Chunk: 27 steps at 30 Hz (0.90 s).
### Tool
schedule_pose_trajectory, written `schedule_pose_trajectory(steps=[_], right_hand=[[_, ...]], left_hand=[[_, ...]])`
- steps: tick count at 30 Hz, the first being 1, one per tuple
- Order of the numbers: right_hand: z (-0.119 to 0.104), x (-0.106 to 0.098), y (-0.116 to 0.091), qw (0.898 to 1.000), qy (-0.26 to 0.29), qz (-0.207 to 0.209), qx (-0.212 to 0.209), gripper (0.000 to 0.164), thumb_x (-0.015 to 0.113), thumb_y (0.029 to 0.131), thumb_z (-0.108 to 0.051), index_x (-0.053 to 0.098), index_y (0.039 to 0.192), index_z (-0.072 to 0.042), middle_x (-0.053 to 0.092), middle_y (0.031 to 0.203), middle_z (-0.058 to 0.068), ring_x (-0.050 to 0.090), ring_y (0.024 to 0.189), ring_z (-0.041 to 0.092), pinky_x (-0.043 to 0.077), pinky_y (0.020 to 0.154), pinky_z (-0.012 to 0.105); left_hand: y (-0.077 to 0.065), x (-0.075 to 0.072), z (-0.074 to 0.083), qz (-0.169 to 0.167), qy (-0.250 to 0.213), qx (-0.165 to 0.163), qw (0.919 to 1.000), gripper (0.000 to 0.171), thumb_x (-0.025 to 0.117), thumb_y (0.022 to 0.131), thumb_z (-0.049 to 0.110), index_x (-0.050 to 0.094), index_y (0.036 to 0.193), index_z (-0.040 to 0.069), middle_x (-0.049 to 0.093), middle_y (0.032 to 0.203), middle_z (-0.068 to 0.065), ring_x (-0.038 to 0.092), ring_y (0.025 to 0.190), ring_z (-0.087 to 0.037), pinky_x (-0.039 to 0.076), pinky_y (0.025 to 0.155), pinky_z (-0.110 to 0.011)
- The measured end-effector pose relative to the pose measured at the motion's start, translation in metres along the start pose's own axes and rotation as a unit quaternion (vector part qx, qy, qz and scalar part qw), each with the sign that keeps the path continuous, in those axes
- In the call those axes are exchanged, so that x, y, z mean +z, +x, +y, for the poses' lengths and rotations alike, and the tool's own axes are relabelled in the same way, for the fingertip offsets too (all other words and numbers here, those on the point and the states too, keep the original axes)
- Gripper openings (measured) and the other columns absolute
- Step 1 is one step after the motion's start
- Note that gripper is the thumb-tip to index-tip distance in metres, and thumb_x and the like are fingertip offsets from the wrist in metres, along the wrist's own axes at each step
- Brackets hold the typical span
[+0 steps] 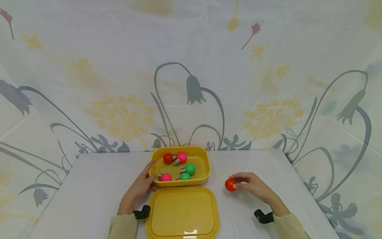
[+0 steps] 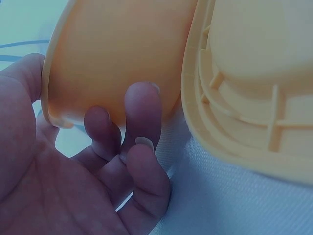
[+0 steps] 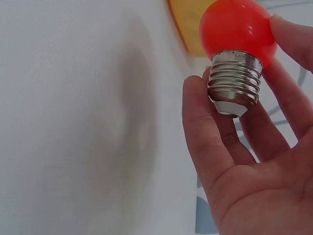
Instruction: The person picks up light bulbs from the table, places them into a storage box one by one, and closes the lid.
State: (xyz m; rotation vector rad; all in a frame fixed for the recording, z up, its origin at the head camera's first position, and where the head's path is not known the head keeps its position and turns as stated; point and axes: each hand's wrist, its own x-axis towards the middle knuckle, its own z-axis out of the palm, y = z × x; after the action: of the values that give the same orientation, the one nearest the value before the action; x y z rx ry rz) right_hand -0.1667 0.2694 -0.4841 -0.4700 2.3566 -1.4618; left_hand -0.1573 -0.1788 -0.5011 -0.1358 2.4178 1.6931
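My left hand (image 1: 140,184) holds the left end of a yellow plastic box (image 1: 206,166). In the left wrist view, part of that hand reaches the box's rim and several curled fingers (image 2: 143,115) lie by its outer wall. Inside the box lie a red light bulb (image 1: 167,158), two pink bulbs (image 1: 182,157) and two green bulbs (image 1: 190,169). Right of the box, my right hand (image 1: 253,186) pinches another red light bulb (image 3: 237,29) by its round globe. Its silver screw base faces the palm, and a shadow shows on the table beside it.
A yellow lid (image 1: 182,212) lies directly in front of the box, its ribbed edge close to the box wall. Both rest on a white-covered table (image 1: 89,186). A flower-patterned cloth (image 1: 197,43) stands behind and at both sides.
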Motion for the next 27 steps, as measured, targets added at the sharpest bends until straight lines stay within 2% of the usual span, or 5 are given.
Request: schedule_pose_trajectory(steps=[7,16,23,27], right_hand=[[-0.004,0.003,0.011,1.0,-0.016,-0.007,-0.007,0.031,0.072,0.091,-0.023,0.07,0.119,-0.009,0.067,0.118,0.007,0.057,0.113,0.03,0.047,0.093,0.038],[-0.017,0.003,0.02,0.999,-0.028,-0.001,-0.018,0.032,0.071,0.092,-0.022,0.07,0.121,-0.008,0.068,0.117,0.006,0.059,0.11,0.025,0.048,0.092,0.036],[-0.027,0.003,0.029,0.999,-0.025,-0.011,-0.031,0.032,0.07,0.093,-0.018,0.068,0.122,-0.006,0.067,0.119,0.009,0.058,0.111,0.029,0.047,0.095,0.042],[-0.033,0.004,0.034,0.999,-0.021,-0.012,-0.032,0.032,0.071,0.092,-0.019,0.069,0.122,-0.006,0.067,0.118,0.009,0.058,0.111,0.03,0.047,0.094,0.041]], left_hand=[[0.0,-0.001,-0.001,-0.001,-0.003,0.007,1.0,0.063,0.051,0.102,0.016,0.026,0.158,0.028,0.052,0.082,-0.013,0.049,0.061,-0.022,0.038,0.058,-0.028],[0.002,0.0,-0.001,0.001,0.009,-0.002,1.0,0.063,0.052,0.102,0.018,0.026,0.158,0.03,0.051,0.084,-0.013,0.05,0.062,-0.022,0.04,0.061,-0.028],[0.002,0.0,-0.001,-0.001,0.008,-0.007,0.9999,0.063,0.051,0.102,0.019,0.025,0.158,0.031,0.052,0.085,-0.014,0.053,0.063,-0.023,0.04,0.062,-0.029],[0.002,0.0,0.0,-0.002,0.007,-0.004,1.0,0.063,0.051,0.102,0.018,0.025,0.158,0.029,0.052,0.084,-0.014,0.052,0.062,-0.023,0.041,0.061,-0.029]])
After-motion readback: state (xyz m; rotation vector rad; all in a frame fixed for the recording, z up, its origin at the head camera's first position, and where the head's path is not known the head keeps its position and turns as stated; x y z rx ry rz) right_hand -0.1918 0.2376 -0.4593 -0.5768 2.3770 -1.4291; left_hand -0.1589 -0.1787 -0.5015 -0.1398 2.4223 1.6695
